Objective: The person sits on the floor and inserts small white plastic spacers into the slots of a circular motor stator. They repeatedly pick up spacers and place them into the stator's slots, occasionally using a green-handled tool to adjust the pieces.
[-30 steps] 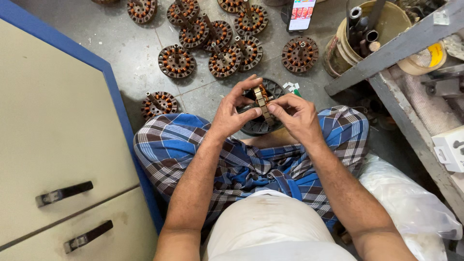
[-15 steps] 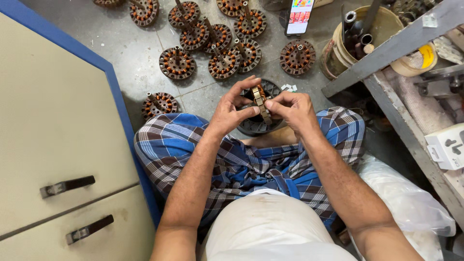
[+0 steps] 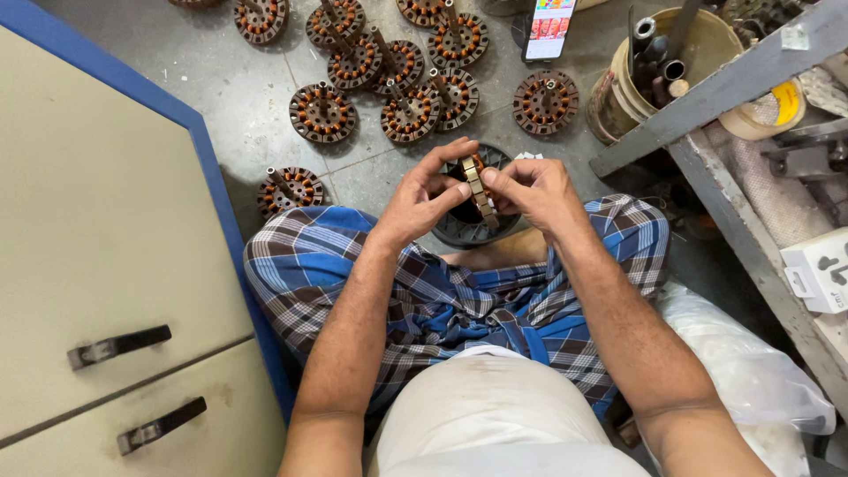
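Both hands meet over my lap and hold one round motor stator (image 3: 478,185) edge-on, its copper windings facing sideways. My left hand (image 3: 422,196) grips its left side with the index finger curled over the top. My right hand (image 3: 533,189) pinches its right side with thumb and fingers. Right beneath the hands a dark round dish (image 3: 473,227) rests against my knees. I sit cross-legged in a blue checked cloth (image 3: 442,300).
Several wound stators (image 3: 406,66) lie on the grey floor ahead, one apart (image 3: 290,188) by my left knee. A phone (image 3: 548,25) leans at the back. A bucket of tools (image 3: 658,66), a metal rack (image 3: 733,84), a cream cabinet (image 3: 97,265) and a plastic bag (image 3: 751,371) surround me.
The view has drifted slightly. Both hands stay on the stator and my fingers shift a little along its edge.
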